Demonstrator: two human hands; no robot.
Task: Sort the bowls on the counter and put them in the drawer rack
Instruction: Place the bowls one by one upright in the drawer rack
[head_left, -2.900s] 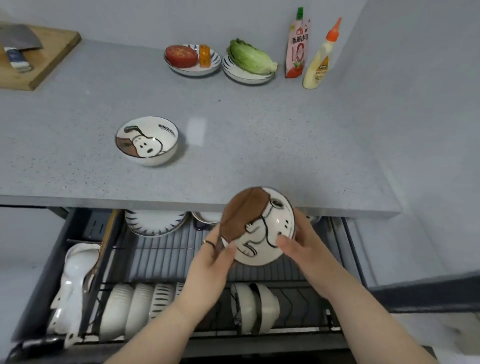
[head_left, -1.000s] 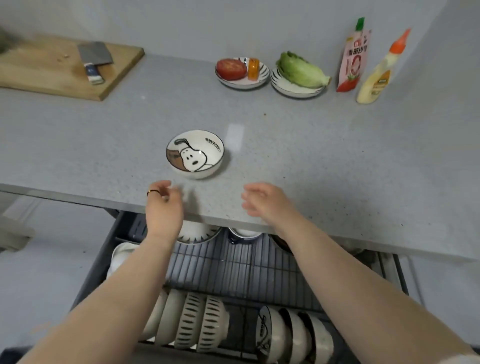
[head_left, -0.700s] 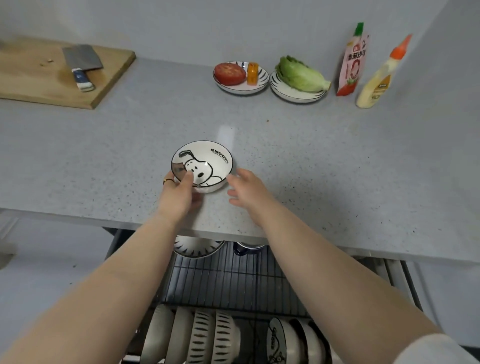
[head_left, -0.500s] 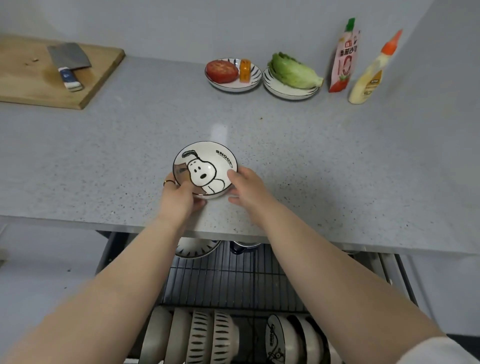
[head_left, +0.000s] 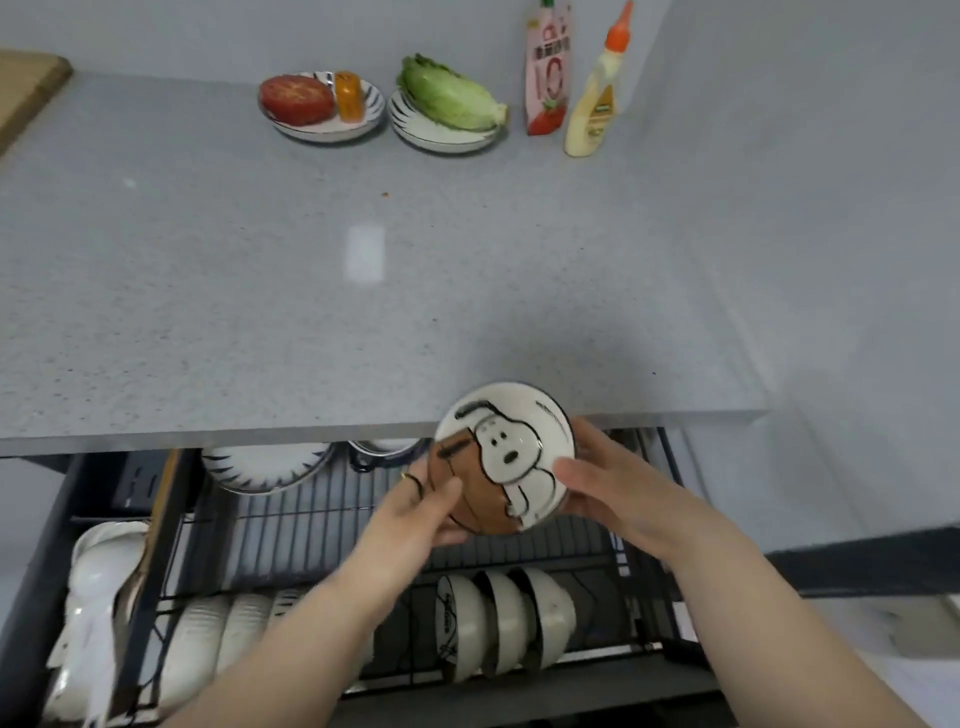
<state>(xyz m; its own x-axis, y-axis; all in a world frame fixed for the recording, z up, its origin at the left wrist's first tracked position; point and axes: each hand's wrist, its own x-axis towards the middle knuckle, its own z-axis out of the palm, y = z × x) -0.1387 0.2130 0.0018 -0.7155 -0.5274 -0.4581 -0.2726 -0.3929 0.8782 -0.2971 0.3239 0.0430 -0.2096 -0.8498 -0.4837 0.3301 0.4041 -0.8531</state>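
Both of my hands hold a white bowl with a cartoon dog and a brown patch inside, tilted toward me above the open drawer rack. My left hand grips its lower left rim, my right hand its right side. Below them, three matching bowls stand on edge in the rack's front row. Left of those stand several white ribbed bowls. The grey counter holds no loose bowl.
At the counter's back sit a plate with tomato, a plate with lettuce, a red sauce pouch and a yellow squeeze bottle. A cutting board corner shows far left. Spoons and plates fill the drawer's left and back.
Both hands closed on the bowl on the counter, lifted it and carried it down over the counter's front edge to above the drawer, tilting it toward me. The view swung downward.
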